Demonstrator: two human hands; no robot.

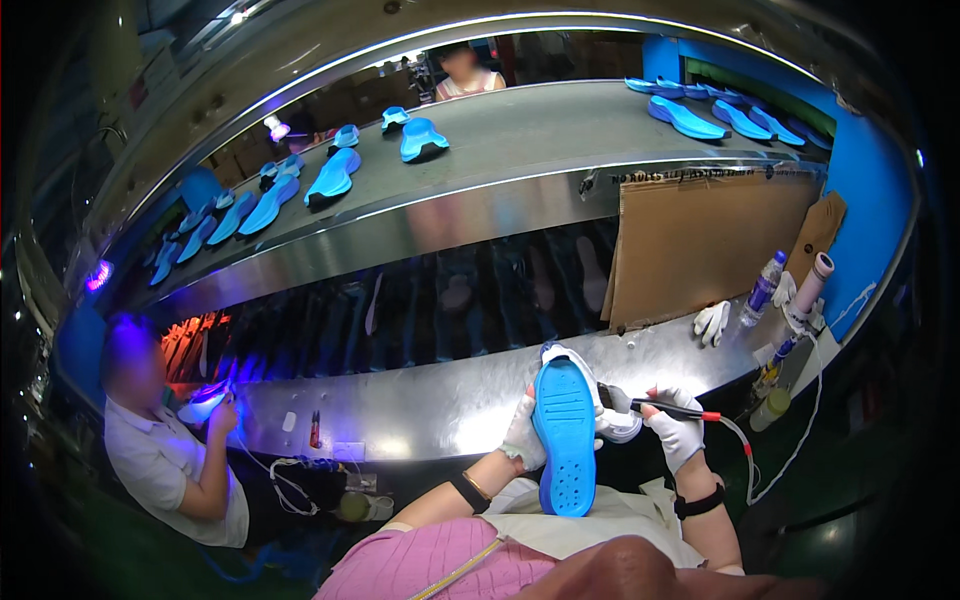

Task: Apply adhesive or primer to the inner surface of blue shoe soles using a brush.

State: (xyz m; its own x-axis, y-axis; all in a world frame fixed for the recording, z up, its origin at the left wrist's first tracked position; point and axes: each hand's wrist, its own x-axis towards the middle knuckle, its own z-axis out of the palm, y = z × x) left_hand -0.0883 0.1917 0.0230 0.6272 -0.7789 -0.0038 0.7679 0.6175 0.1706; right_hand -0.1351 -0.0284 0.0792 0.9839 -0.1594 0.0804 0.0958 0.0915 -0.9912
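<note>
My left hand (524, 437), in a white glove with bare fingertips, is closed around the side of a blue shoe sole (565, 435). The sole stands upright with grooves near the top and small holes toward the heel. White material shows along its upper right edge; I cannot tell whether it is a shoe upper fixed to the sole. A white rounded piece (622, 428) sits right of the sole, partly hidden. My right hand (678, 436), gloved likewise, grips a black-handled brush (668, 408) with a red-banded tube running off it. The brush's head is close to the sole's right edge.
A metal ledge (400, 405) runs ahead of me. Beyond it, a conveyor belt (500, 120) carries several blue soles (333, 175). Cardboard (700, 240), a glove (712, 323), a bottle (763, 290) and a tumbler (813, 283) stand at right. A co-worker (175, 450) works at left.
</note>
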